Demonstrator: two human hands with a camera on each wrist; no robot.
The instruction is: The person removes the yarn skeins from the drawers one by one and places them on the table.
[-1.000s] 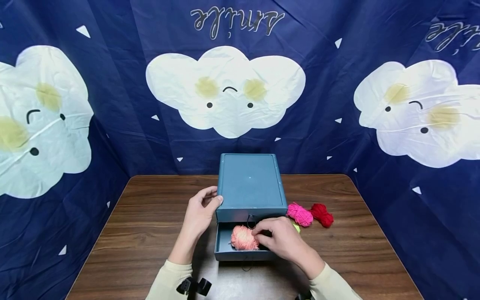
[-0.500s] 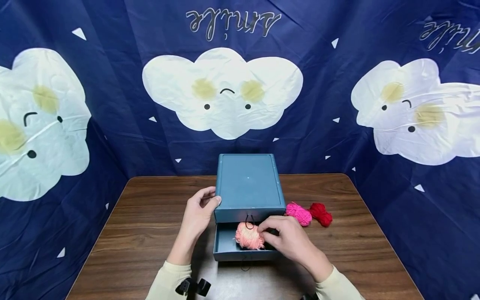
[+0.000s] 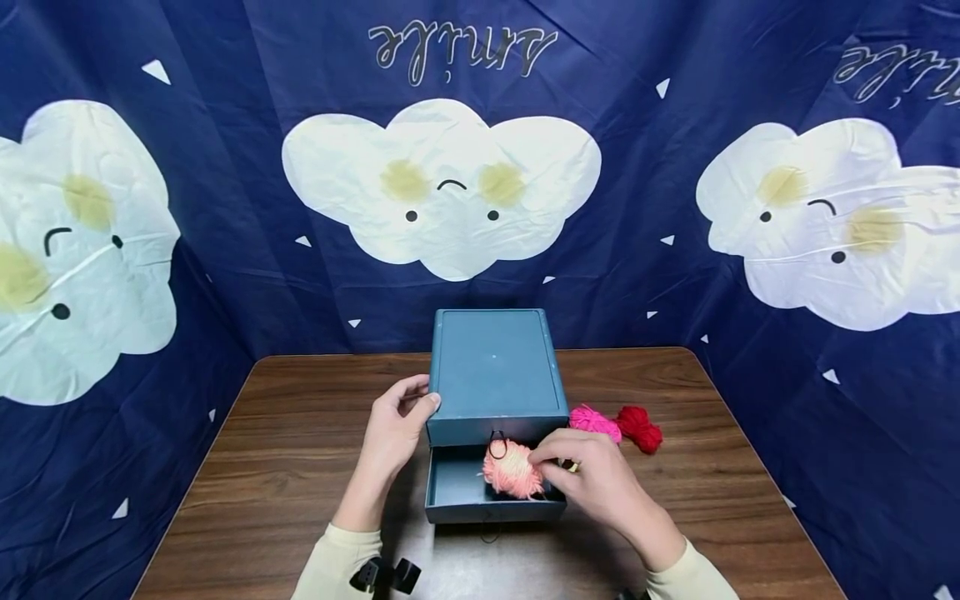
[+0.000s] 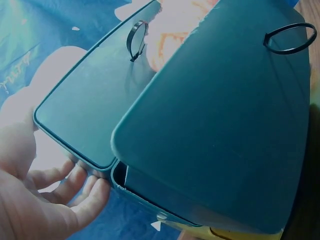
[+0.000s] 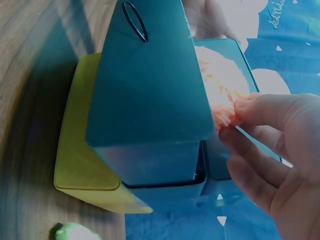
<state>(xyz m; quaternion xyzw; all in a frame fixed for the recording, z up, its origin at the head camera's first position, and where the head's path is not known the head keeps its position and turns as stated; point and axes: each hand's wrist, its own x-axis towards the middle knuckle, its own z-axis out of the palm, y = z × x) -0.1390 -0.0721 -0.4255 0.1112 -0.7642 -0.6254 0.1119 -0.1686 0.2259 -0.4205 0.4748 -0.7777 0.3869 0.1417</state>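
Note:
A blue drawer box (image 3: 495,367) has its lower drawer (image 3: 453,496) pulled out toward the front. My left hand (image 3: 396,425) holds the box's left side, thumb near the front top corner. Thumb and fingers of my right hand (image 3: 596,475) pinch the right end of a peach yarn ball (image 3: 512,468) over the drawer's right part. In the right wrist view the yarn ball (image 5: 222,85) shows partly behind the drawer front (image 5: 150,85), pinched by my right hand (image 5: 280,145). The left wrist view shows my left hand's (image 4: 50,195) fingertips against the box's side.
Pink yarn (image 3: 595,422) and red yarn (image 3: 640,429) lie on the wooden table (image 3: 315,458), right of the box. A yellow box (image 5: 85,150) sits beneath the blue drawers, and something pale green (image 5: 75,232) lies at the right wrist view's lower edge.
The peach yarn ball has shifted right along the drawer with my right hand. My left hand has kept its place on the box, and the head view has shifted slightly.

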